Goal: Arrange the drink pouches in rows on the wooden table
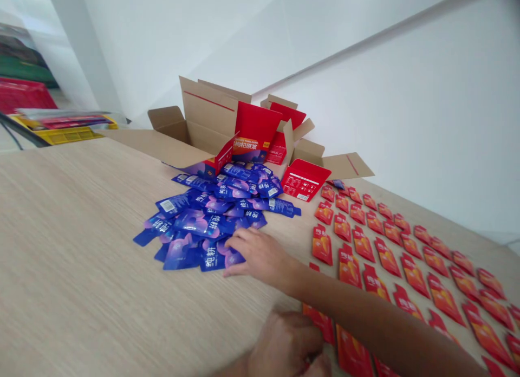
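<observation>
Curled left hand (284, 347) rests on red pouches (353, 355); right hand (258, 255), open, touches blue pouches (211, 220).

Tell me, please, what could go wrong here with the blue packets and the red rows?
The right hand reaches across onto the loose pile of blue foil sachets, so its forearm could brush the neat rows of red foil sachets out of line. The heaped blue pile might also slide apart on the pale wooden tabletop.

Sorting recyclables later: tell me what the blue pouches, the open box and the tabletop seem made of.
Blue pouches: glossy plastic or foil film, judging by the sheen. Open box: matte brown cardboard with creased flaps. Tabletop: pale wood-grain surface, possibly laminate.
</observation>
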Motion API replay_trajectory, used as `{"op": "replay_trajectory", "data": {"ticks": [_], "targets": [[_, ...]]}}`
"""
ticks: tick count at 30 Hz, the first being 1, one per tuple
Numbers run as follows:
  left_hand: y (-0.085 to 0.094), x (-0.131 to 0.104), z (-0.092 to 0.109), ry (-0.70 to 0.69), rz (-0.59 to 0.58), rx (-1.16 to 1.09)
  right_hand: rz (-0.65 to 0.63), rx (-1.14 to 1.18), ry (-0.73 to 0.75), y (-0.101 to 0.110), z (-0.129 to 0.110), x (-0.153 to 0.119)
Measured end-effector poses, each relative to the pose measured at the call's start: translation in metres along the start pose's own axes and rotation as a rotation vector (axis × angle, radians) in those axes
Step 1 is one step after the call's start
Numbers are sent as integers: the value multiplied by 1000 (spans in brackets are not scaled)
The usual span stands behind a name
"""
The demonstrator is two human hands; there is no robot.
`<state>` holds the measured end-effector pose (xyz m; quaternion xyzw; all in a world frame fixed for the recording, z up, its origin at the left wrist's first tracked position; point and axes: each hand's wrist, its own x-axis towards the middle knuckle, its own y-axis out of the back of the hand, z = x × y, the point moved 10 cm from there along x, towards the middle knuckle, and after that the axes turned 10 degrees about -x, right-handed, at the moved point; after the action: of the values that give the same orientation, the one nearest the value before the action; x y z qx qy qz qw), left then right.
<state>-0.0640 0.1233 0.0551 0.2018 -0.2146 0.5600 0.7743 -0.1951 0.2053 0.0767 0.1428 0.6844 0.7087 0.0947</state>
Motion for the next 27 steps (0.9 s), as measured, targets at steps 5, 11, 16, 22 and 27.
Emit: {"op": "replay_trajectory", "data": {"ticks": [5,11,16,22,27], "targets": [[0,1,3,7,-24,16,-79,-146,24,0,-10,-1],[-3,0,-5,29,-77,69,-118,-200,75,19,-21,-14],[0,0,-7,80,-93,95,-115,63,-151,65,43,-55],[-1,4,0,193,-131,68,-129,518,-694,93,221,-178],[4,8,4,177,-101,118,250,599,-1327,92,353,-281]]}}
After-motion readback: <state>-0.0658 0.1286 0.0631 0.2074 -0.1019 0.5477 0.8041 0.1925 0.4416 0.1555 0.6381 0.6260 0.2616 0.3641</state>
